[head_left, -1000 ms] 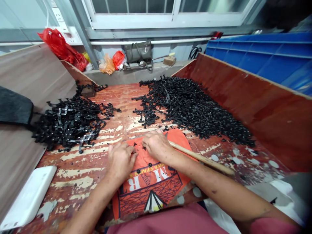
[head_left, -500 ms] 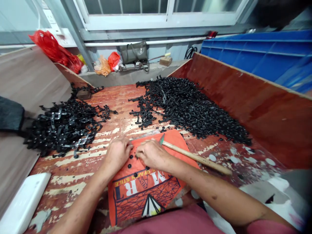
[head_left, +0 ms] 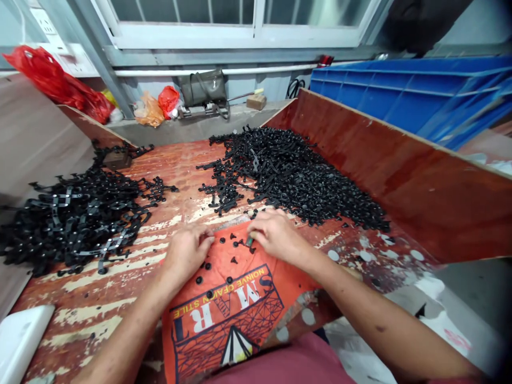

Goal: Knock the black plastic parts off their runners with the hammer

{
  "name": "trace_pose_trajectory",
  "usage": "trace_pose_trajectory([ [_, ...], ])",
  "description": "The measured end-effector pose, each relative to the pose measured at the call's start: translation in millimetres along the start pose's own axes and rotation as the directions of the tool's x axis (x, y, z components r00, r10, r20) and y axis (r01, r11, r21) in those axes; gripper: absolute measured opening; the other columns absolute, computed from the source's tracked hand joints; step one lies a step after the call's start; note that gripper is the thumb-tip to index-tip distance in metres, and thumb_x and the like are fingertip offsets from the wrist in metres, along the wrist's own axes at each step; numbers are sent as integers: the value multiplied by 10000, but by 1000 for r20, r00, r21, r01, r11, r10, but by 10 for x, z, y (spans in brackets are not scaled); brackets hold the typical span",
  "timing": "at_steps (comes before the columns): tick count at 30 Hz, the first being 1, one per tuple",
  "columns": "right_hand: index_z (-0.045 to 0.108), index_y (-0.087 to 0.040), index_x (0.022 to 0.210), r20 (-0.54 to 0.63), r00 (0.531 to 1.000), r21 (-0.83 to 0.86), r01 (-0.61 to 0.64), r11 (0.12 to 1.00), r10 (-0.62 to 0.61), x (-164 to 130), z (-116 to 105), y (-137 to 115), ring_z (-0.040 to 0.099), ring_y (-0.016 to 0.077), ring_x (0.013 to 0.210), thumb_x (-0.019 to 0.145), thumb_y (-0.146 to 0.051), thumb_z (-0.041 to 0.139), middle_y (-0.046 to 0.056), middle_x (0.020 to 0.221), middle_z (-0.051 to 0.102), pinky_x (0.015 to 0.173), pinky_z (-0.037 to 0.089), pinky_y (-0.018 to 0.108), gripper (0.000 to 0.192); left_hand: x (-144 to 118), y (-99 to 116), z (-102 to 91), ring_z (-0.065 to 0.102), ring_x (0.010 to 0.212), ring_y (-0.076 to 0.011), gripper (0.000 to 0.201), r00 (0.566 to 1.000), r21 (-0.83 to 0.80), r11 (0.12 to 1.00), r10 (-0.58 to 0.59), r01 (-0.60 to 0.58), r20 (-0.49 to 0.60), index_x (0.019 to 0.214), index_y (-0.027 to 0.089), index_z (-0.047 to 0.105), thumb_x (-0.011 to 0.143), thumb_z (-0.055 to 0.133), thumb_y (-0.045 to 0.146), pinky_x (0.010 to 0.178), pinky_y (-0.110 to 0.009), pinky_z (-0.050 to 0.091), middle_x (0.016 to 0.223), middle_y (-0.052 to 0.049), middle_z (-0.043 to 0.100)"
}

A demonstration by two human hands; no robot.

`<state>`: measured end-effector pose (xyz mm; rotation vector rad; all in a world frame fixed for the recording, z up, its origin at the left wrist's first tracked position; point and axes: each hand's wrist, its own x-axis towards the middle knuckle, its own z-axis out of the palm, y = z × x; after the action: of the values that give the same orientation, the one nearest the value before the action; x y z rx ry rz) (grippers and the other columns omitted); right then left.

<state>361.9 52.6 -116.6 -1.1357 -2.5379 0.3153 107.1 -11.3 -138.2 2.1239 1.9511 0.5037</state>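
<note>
Hands (head_left: pixel 188 253) (head_left: pixel 276 234) on orange cloth (head_left: pixel 236 298), lettering inverted

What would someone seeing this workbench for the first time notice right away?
Two big heaps of black plastic parts dominate the worn red bench, one toward the right wall and a second heap at the left. Nearer the camera, the left hand and right hand rest on an orange printed cloth dotted with small black pieces. Behind the right wall sit bright blue crates.
</note>
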Motion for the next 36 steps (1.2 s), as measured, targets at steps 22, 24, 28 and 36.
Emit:
trace_pose_trajectory([
  [22,726,-224,701,97,995,154,-51,987,36,-73,364,-111,465,240,1095,833,-182,701,32,1176,603,883,331,390,141,9,566,192,589,846,-253,185,975,177,961,195,-211,102,783,215,730,881,574,230,815,-411,377,801,-71,669],
  [24,734,-242,697,90,995,170,-46,984,31,-69,380,-100,441,256,1164,820,-188,720,21,1277,574,933,319,419,135,-39,534,144,592,861,-259,176,975,182,961,192,-209,110,790,227,735,877,581,232,831,-423,376,802,-67,671],
  [28,753,-247,847,19,998,157,-58,986,56,-76,323,-135,389,294,1215,812,-202,741,60,1343,537,996,256,485,58,-46,480,16,613,886,-252,134,983,121,979,149,-162,109,868,251,736,878,607,283,869,-417,404,862,-46,699],
  [36,697,-190,929,81,969,-17,237,971,-235,-318,333,-456,493,232,927,967,-161,528,65,926,652,844,335,371,175,452,520,231,633,822,-187,202,951,14,973,223,-232,215,893,180,719,790,560,112,793,-284,475,860,-49,718],
])
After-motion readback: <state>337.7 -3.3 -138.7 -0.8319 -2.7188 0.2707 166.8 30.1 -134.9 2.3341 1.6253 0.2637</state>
